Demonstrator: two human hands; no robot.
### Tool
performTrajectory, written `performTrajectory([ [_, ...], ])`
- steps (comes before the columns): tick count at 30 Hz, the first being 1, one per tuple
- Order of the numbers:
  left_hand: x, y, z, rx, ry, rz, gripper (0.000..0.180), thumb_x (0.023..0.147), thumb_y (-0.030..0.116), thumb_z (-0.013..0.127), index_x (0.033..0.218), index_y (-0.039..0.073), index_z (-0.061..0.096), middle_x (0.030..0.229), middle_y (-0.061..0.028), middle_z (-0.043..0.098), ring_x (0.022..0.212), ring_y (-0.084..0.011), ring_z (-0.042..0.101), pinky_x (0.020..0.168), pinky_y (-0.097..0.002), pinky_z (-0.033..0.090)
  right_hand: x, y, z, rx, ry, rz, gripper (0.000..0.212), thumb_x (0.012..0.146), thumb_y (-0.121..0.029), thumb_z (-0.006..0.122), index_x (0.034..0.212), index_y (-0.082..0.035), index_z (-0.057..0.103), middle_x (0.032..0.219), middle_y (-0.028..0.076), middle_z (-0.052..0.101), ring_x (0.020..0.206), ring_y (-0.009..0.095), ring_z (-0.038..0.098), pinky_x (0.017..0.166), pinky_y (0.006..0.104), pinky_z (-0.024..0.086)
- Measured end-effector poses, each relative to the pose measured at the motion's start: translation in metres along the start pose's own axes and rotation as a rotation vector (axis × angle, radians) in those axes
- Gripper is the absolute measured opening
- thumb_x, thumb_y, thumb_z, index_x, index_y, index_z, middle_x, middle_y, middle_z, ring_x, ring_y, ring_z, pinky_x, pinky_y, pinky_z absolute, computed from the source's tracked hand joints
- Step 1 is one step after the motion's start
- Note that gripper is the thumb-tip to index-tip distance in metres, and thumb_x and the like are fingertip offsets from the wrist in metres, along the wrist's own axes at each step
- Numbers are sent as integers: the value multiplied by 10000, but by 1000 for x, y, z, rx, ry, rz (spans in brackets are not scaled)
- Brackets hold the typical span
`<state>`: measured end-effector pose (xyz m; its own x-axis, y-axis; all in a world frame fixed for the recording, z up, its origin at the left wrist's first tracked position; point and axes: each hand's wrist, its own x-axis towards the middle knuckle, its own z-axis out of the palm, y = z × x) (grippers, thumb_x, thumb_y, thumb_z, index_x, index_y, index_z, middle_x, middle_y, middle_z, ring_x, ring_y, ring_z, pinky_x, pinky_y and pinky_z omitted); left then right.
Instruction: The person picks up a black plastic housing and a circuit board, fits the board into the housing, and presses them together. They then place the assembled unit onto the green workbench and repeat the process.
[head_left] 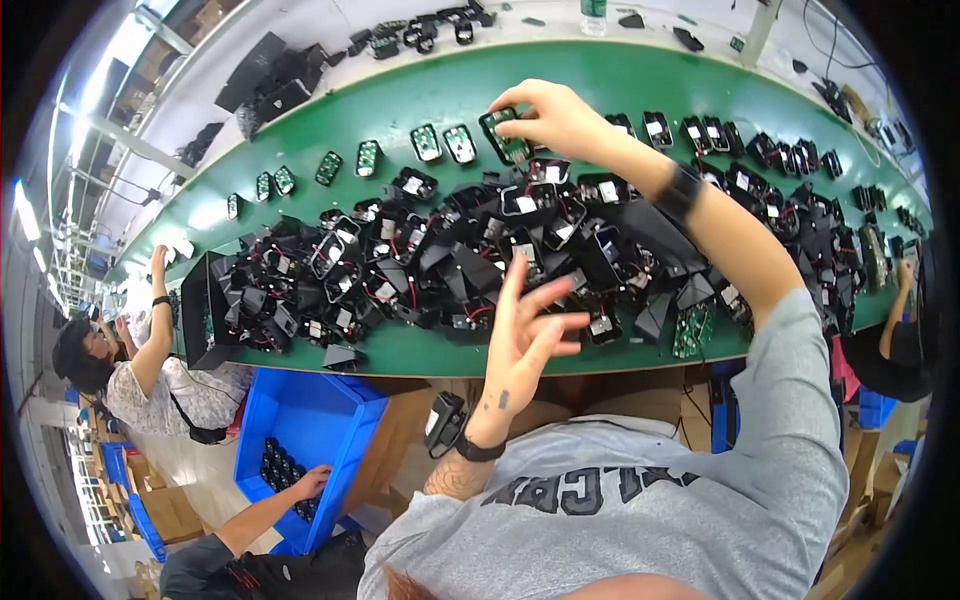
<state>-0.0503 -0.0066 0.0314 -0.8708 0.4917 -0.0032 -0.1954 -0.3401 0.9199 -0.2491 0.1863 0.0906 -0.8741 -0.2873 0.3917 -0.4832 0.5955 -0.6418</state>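
Note:
My right hand (556, 116) reaches far across the green belt (600, 75) and grips a small black case with a green circuit board (506, 135), at the end of a row of similar units (441, 144). My left hand (525, 330) hovers with fingers spread above the near edge of a big pile of black plastic cases with red wires (450, 265), holding nothing. A dark band is on each wrist.
More black cases line the belt's right side (790, 160). A blue bin (310, 425) stands below left, another person's hand (312, 483) reaching into it. A seated person (150, 375) works at left. A black box (208, 310) stands at the pile's left end.

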Motion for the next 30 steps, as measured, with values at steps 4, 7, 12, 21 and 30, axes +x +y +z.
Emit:
performTrajectory([
  [4,-36,-1,-12,89,26,-67,468,976,130,505,1418,52,371,1196,-162,595,1015,-220,636,809,-320,545,60,84,37,-220,-119,-91,370,756,-256,736,1047,-34,685,1004,185,682,934,330,648,842,380,502],
  [7,-63,-7,-34,112,163,-93,384,979,122,495,1349,28,460,1154,-141,618,996,-206,639,812,-317,541,67,116,59,-359,-210,58,383,760,-296,724,1053,-51,691,1018,168,684,970,335,636,878,404,491],
  [12,-95,-11,-63,153,461,-104,320,961,135,499,1253,9,532,1081,-157,639,928,-220,658,763,-330,565,69,118,34,-429,-155,-82,533,773,-407,712,1186,-79,634,1221,170,611,1139,338,563,951,398,468],
  [21,-65,-14,-59,144,359,-43,285,980,116,474,1234,4,538,1079,-134,633,914,-195,652,771,-305,554,38,107,30,-351,-387,58,722,676,-200,783,1310,-109,450,1141,191,556,1088,364,538,943,406,449],
  [30,-40,-6,-24,-271,107,-100,714,937,443,522,1465,63,226,1255,-271,525,1013,-339,643,728,-384,611,-23,-39,-39,-183,-284,-276,598,674,-80,734,1218,-58,486,1128,137,593,1041,315,580,889,392,474],
])
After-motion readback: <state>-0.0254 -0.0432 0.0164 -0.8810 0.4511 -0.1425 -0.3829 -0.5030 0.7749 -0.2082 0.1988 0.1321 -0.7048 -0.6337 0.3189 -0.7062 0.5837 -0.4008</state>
